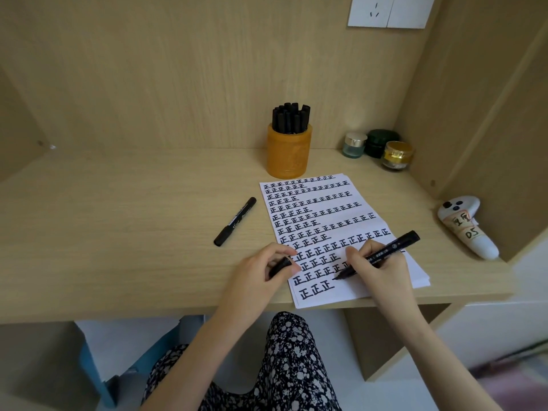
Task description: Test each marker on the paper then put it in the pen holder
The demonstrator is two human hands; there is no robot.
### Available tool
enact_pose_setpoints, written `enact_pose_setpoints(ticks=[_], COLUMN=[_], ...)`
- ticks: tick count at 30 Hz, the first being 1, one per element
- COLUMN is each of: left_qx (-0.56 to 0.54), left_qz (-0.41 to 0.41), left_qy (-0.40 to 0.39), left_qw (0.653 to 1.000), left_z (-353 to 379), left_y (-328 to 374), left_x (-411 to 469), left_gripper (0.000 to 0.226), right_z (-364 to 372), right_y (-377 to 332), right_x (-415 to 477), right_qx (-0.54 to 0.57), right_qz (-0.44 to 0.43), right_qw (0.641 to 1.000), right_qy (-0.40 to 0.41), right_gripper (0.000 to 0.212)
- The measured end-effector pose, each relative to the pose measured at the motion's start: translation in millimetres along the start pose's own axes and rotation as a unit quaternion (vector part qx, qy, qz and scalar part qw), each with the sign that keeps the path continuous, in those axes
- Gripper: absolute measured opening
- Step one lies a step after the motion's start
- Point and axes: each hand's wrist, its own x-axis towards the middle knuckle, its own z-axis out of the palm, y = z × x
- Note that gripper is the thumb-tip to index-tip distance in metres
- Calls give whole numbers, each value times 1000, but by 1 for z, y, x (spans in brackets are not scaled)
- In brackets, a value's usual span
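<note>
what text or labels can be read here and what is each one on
"正", handwritten in many rows on the paper
"DS" or "D5", handwritten on a tape label on the white controller; the label above it is illegible
print on the marker in the right hand, held by the right hand: too small to read
print on the marker lying on the desk, on the desk: too blurred to read

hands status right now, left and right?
Left hand: closed on the marker cap.
Right hand: closed on the uncapped marker, tip on the paper.
</note>
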Motion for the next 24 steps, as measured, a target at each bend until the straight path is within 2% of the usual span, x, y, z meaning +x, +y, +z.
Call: enact_pose_setpoints(ticks=[8, 14, 20, 24], left_qx=[-1, 5, 9, 8], left_qz=[2, 2, 1, -4], left_qy=[2, 1, 1, 0], left_qw=[1000, 1000, 1000, 1000], left_z=[0, 1, 0, 1], left_y=[-1, -2, -2, -3], left_x=[0, 0, 1, 0], left_gripper=[23, 22, 21, 22], right_z=[-1, -2, -1, -1], right_y=[-2, -2, -2, -2], right_x=[0, 0, 0, 0], right_qx=[-23, 7, -25, -2], right_qz=[11, 10, 5, 4], right_qw=[1000, 1000, 1000, 1000], right_qy=[-6, 6, 8, 12], right_gripper=[34, 36, 32, 33])
